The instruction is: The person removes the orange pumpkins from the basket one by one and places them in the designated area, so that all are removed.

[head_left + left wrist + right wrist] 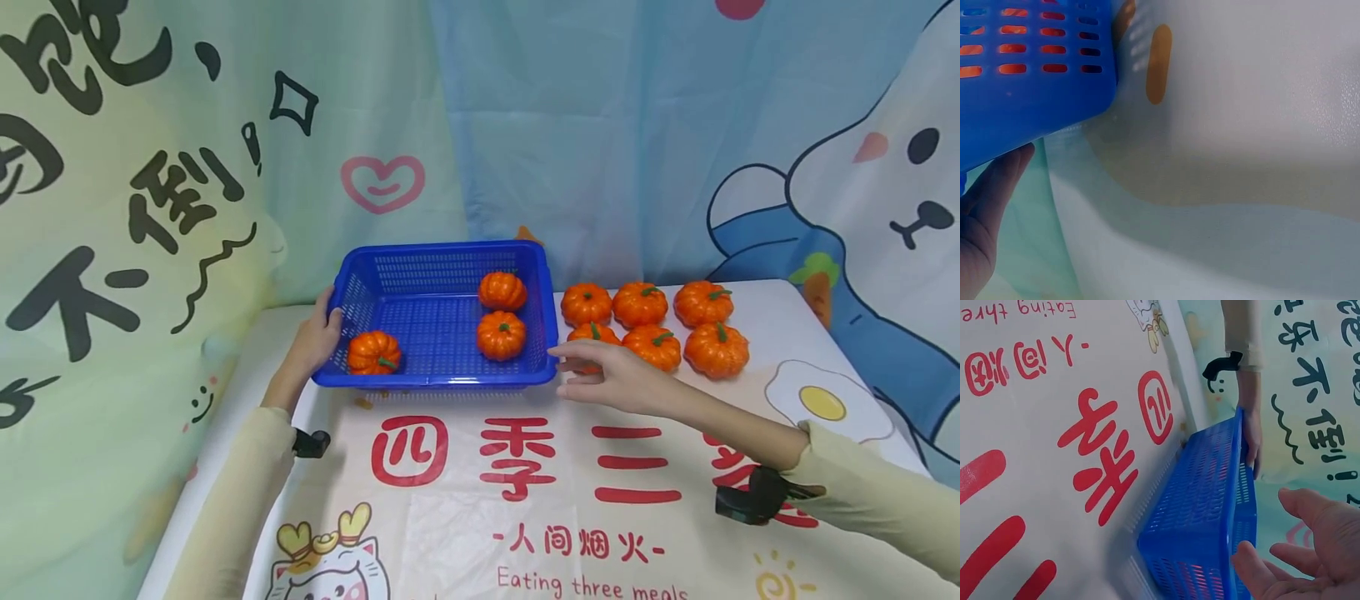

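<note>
A blue plastic basket stands on the table near the backdrop, with three small orange pumpkins inside. Two pumpkins, one behind the other, lie towards the right end, and a third is in the front left corner. My left hand grips the basket's left rim; in the left wrist view only part of that hand shows, against the basket wall. Beside the basket's right front corner is my right hand, its fingers loosely extended and spread. Whether its fingertips touch the rim I cannot tell.
Several more orange pumpkins stand in two rows on the table right of the basket, one partly hidden behind my right hand. A printed cloth with red characters covers the table. A patterned curtain hangs behind.
</note>
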Action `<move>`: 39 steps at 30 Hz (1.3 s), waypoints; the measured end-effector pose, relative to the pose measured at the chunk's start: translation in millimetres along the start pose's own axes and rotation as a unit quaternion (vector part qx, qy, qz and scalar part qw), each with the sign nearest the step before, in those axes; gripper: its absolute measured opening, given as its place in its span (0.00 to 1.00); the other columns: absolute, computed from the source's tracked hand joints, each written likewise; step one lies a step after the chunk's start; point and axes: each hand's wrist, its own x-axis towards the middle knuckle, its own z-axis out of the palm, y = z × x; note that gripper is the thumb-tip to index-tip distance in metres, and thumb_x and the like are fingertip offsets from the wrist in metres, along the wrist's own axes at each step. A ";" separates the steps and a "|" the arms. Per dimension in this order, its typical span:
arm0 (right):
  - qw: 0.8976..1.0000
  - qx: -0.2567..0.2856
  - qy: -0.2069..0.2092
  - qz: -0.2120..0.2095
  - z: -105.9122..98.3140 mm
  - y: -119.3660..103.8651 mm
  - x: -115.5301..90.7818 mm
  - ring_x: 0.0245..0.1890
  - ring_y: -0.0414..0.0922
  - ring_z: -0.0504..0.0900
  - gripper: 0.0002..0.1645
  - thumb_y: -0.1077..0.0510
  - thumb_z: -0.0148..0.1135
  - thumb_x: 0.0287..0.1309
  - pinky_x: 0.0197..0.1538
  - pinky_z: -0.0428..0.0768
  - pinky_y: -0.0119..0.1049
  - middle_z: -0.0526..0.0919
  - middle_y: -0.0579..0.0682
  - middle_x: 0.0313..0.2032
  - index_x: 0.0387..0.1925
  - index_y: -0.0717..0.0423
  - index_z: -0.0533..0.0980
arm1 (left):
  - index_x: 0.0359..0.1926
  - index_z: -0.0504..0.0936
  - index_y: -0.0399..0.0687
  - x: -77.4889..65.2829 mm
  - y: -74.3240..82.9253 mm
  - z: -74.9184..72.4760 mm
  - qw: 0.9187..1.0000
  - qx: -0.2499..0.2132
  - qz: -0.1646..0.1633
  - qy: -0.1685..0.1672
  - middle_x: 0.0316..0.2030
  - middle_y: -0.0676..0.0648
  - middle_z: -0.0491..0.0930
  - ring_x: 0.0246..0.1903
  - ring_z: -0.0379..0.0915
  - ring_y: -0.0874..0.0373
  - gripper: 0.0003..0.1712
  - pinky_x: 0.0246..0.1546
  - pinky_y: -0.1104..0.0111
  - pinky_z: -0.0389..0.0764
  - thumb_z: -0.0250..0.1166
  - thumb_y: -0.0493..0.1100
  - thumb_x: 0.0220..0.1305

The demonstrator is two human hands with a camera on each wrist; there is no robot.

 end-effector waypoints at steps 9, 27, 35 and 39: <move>1.000 -0.001 -0.001 -0.006 2.7 -1.0 21.7 0.60 0.60 0.77 0.37 0.49 0.64 0.61 0.53 0.82 0.43 0.74 0.65 0.62 0.66 0.63 0.67 | 0.77 0.37 0.48 -0.2 0.1 -2.4 1.000 -0.006 -0.001 -0.007 0.71 0.27 0.53 0.65 0.59 0.26 0.34 0.67 0.39 0.58 0.34 0.50 0.77; 0.996 0.029 -0.060 0.066 -1.7 -8.8 70.3 0.66 0.57 0.72 0.41 0.45 0.62 0.62 0.63 0.75 0.51 0.69 0.62 0.67 0.70 0.60 0.62 | 0.77 0.37 0.48 -0.1 -1.9 -5.5 1.000 -0.004 0.005 -0.002 0.71 0.27 0.53 0.66 0.59 0.27 0.34 0.67 0.39 0.58 0.33 0.50 0.77; 0.981 0.057 -0.057 0.174 -11.0 -25.9 155.6 0.64 0.54 0.71 0.51 0.51 0.63 0.61 0.64 0.75 0.45 0.58 0.64 0.71 0.73 0.66 0.46 | 0.77 0.39 0.47 -0.2 -2.1 -6.2 1.000 0.008 0.001 0.009 0.69 0.25 0.56 0.64 0.61 0.25 0.34 0.66 0.39 0.60 0.34 0.50 0.77; 0.980 -0.013 -0.035 0.197 -10.3 -24.1 179.1 0.62 0.54 0.69 0.47 0.49 0.63 0.60 0.60 0.78 0.43 0.62 0.65 0.65 0.69 0.69 0.51 | 0.77 0.40 0.46 -2.5 -0.2 -1.7 1.000 0.007 -0.001 0.009 0.69 0.26 0.57 0.64 0.61 0.25 0.34 0.67 0.39 0.60 0.35 0.50 0.77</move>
